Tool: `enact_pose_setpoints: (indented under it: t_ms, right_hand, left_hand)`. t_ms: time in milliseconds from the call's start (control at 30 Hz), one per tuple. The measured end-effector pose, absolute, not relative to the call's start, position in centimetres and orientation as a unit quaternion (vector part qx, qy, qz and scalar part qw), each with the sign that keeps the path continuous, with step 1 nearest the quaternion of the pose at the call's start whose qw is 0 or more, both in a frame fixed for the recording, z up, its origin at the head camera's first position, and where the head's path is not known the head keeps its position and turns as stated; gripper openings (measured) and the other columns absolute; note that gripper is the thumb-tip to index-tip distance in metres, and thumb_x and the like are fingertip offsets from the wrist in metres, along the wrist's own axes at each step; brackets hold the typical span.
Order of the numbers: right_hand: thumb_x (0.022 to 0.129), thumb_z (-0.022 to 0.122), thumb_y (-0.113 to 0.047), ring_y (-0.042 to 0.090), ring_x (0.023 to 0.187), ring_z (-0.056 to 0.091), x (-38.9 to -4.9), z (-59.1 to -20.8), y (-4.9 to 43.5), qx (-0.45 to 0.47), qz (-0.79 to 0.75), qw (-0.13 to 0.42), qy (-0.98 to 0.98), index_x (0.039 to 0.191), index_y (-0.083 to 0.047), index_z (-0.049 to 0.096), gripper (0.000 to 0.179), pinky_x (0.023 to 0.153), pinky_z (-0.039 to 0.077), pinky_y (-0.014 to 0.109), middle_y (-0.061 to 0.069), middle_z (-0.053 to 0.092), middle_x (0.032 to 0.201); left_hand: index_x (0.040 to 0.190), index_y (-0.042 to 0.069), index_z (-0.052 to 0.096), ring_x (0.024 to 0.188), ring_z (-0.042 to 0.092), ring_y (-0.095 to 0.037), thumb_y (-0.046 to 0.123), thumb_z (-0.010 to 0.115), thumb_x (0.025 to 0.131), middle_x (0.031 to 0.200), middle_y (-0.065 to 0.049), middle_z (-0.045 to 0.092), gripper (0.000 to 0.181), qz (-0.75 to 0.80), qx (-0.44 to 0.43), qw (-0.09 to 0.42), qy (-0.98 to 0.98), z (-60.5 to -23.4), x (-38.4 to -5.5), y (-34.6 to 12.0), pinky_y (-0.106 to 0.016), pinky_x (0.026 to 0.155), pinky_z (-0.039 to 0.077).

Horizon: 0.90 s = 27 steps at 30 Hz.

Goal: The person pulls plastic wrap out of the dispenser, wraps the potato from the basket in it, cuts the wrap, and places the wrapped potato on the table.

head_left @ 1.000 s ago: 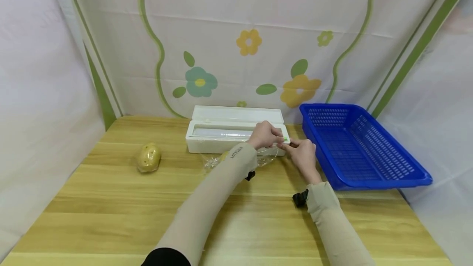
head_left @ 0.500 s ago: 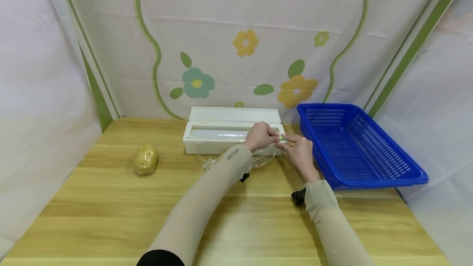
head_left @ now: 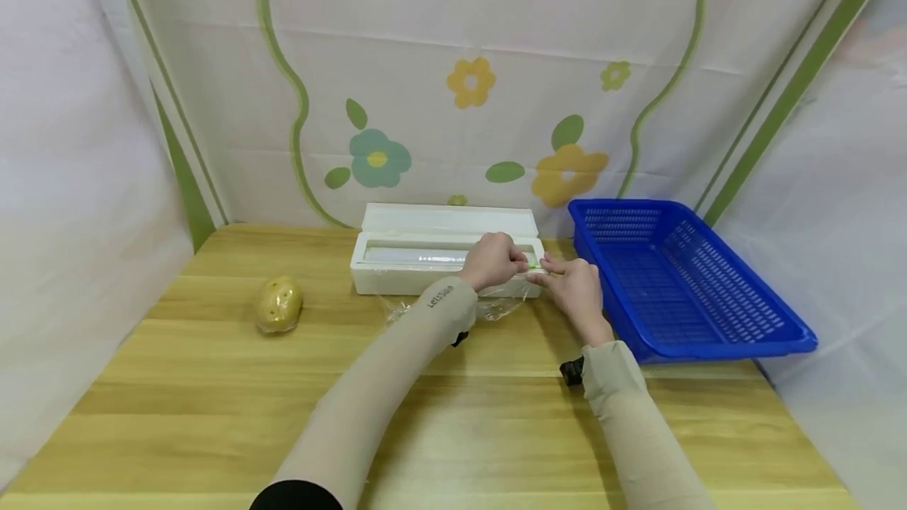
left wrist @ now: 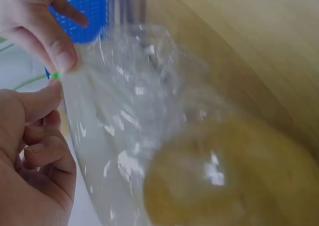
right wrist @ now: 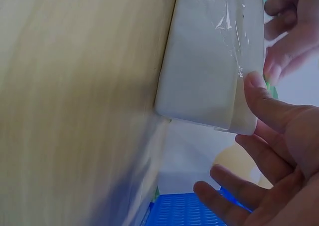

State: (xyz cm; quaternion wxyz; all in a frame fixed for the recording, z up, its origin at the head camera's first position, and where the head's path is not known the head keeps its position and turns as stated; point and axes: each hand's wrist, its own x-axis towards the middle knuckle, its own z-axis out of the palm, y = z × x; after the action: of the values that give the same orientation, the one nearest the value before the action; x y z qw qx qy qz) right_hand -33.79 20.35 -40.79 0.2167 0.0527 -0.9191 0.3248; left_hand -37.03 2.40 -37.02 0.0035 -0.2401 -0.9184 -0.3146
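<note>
A white cling film box (head_left: 397, 282) stands lid-up at the table's back, its roll (head_left: 418, 256) showing inside. My left hand (head_left: 490, 262) pinches a small green slider (head_left: 533, 264) on the box's front edge, near the right end. Around that end's corner my right hand (head_left: 575, 293) grips the box, thumb (right wrist: 256, 81) on its front face. Clear cling film (left wrist: 124, 116) hangs crumpled over the front. Beneath the film lies a yellow potato (left wrist: 199, 181), hidden by my left arm in the head view. Another potato (head_left: 279, 304), wrapped in film, sits at the left.
A blue perforated basket (head_left: 680, 290) stands right of the box, close beside my right hand. Behind the wooden table (head_left: 177, 400) hangs a flower-printed cloth (head_left: 425, 38), with pale cloth on both sides.
My left hand has shifted slightly left along the box's front edge with the green slider. My right hand keeps its grip at the corner. The head view has moved a little.
</note>
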Motion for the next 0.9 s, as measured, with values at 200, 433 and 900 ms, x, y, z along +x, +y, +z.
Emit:
enact_pose_setpoints:
  t_ms: [200,433,900]
  right_hand:
    - [0.072,0.088,-0.039,0.032,0.101,0.065,-33.6,-40.8,20.8,0.038,0.320,0.221,-0.920,0.107,-0.012,0.076,0.045,0.079,0.052,0.049,0.002,0.070,0.108]
    - [0.072,0.088,-0.037,0.031,0.099,0.066,-33.6,-40.9,20.5,0.046,0.330,0.224,-0.916,0.106,-0.011,0.076,0.045,0.080,0.052,0.049,0.004,0.070,0.106]
    - [0.072,0.088,-0.032,0.032,0.100,0.066,-33.1,-41.0,20.1,0.060,0.338,0.236,-0.909,0.106,-0.008,0.075,0.044,0.084,0.051,0.051,0.007,0.070,0.107]
  left_hand:
    - [0.100,0.015,0.079,0.088,0.063,-0.010,0.022,0.074,0.091,0.101,0.004,0.072,0.013,-0.313,-0.251,0.003,-0.916,-36.9,-37.0,1.8,-0.021,0.064,0.049]
    - [0.099,0.015,0.079,0.083,0.058,-0.009,0.020,0.074,0.091,0.097,0.004,0.069,0.012,-0.316,-0.248,0.004,-0.916,-37.0,-36.8,0.5,-0.022,0.061,0.049]
    - [0.101,0.015,0.079,0.080,0.055,-0.011,0.021,0.072,0.093,0.091,0.004,0.062,0.013,-0.271,-0.273,0.034,-0.922,-37.3,-36.4,-0.9,-0.026,0.065,0.048]
